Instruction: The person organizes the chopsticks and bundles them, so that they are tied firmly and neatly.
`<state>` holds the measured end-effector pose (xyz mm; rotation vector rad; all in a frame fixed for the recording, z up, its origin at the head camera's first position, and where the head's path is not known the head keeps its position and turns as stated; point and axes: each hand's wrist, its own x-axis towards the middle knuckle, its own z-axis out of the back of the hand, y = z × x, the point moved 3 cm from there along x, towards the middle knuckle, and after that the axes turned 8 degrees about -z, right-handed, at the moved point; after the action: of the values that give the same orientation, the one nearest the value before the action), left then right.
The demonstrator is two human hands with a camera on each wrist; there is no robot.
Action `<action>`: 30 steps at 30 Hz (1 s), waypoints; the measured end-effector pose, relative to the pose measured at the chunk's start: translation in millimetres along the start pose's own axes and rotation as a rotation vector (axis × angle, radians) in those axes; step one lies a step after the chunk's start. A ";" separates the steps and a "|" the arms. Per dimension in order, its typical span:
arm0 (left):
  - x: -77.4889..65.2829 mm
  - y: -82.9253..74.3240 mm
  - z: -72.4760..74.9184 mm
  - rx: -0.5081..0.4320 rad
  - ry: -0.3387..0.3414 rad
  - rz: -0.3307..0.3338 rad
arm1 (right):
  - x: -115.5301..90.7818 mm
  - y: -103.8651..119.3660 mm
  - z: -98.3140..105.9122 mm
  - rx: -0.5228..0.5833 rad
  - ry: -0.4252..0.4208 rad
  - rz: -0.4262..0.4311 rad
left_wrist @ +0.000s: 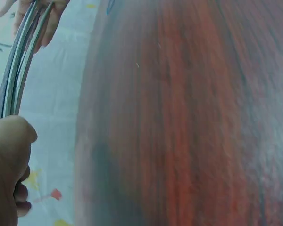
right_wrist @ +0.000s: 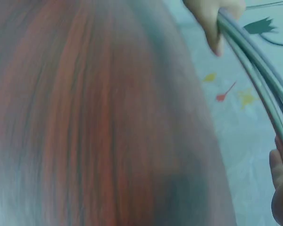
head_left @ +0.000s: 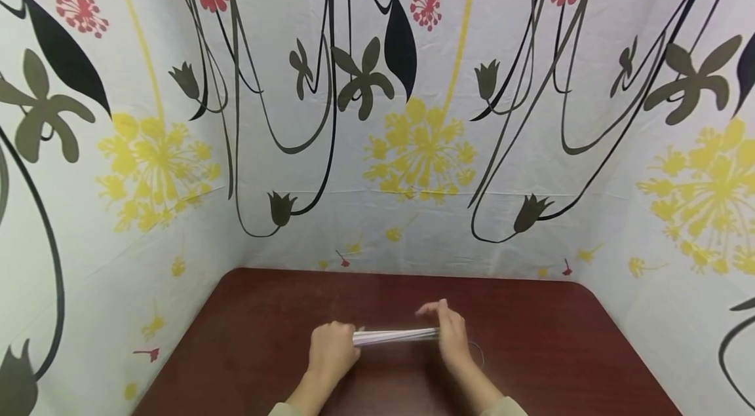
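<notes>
Between the hands a bundle of long, thin whitish-grey strips (head_left: 395, 337) runs almost level over the table. My left hand (head_left: 333, 349) grips its left end in a fist, knuckles up, covering that end. My right hand (head_left: 454, 339) is at the other end, its fingers extended and the strips meeting the palm side. The left wrist view shows the strips (left_wrist: 20, 61) side by side with narrow gaps, rising from the left fist to the right hand (left_wrist: 52, 21). A thin loop of cord (head_left: 483, 356) hangs out beside the right wrist.
A dark reddish-brown table (head_left: 265, 298) with rounded far corners lies below the hands. White fabric (head_left: 413, 239) printed with flowers and stems surrounds it at the back and both sides.
</notes>
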<state>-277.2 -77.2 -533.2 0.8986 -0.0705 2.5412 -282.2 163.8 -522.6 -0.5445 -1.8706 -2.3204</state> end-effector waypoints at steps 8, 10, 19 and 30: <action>7.1 -7.7 17.0 0.044 -0.159 -0.033 | -0.5 15.2 0.1 0.132 -0.182 -0.103; 8.9 -7.9 19.8 0.039 -0.111 -0.001 | -3.0 16.6 -0.8 0.101 -0.192 -0.108; 12.7 -10.6 39.8 0.073 -0.190 -0.013 | -2.7 20.5 5.3 0.089 -0.214 -0.075; 10.1 -12.7 45.1 0.043 -0.098 0.057 | -13.7 46.5 3.7 -0.024 -0.083 0.351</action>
<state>-252.3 -70.4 -492.9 1.0514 -0.0725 2.5591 -254.5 154.6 -483.7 -0.9039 -1.6227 -2.1195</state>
